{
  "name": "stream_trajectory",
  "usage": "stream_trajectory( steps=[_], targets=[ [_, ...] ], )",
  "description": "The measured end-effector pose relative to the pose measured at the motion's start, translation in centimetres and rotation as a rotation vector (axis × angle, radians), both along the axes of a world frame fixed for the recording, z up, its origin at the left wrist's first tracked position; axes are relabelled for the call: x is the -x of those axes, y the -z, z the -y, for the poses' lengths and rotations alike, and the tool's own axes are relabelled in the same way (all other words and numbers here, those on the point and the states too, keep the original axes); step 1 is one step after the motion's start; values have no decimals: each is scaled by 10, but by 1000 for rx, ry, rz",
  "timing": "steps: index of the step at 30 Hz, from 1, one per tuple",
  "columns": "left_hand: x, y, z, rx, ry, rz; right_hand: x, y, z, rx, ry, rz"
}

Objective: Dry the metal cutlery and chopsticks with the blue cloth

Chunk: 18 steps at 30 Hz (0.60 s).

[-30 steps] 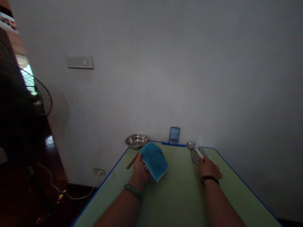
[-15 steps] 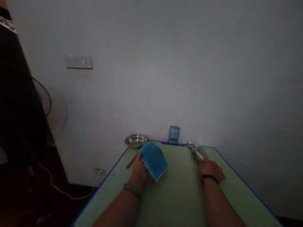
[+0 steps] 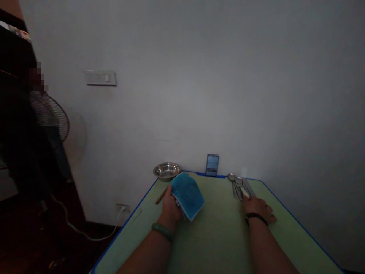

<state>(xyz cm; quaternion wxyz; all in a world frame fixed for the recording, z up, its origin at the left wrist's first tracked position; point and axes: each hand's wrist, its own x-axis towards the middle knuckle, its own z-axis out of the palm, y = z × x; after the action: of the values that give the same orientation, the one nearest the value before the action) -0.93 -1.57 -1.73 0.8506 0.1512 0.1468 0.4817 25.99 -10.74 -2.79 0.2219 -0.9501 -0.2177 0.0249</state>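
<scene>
Blue terry cloth (image 3: 186, 196) in the left hand (image 3: 170, 209), nubby and matt, with a paler, smoother hem. Just beyond that hand, a stainless-steel bowl (image 3: 167, 171), polished and glossy inside, and a thin wooden stick (image 3: 161, 195), smooth and matt brown. Just beyond the right hand (image 3: 256, 207), metal cutlery (image 3: 238, 186) with a dull sheen, one pale handle among it. Under both hands, a smooth, matt green surface (image 3: 216, 243) with glossy blue edging (image 3: 302, 227). On the left wrist, a polished green bangle (image 3: 162, 231); on the right wrist, a matt black band (image 3: 256, 218). Well beyond both hands, a matt painted wall (image 3: 182, 76).
</scene>
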Motion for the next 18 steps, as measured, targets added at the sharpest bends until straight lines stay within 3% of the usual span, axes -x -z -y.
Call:
stream_trajectory(
  steps=[11,18],
  targets=[
    [0,-10,8,19,0,-63,-1,4,-2,-14,-35,16],
    [0,-1,3,8,22,-25,1,0,-1,-17,-33,16]
  ],
)
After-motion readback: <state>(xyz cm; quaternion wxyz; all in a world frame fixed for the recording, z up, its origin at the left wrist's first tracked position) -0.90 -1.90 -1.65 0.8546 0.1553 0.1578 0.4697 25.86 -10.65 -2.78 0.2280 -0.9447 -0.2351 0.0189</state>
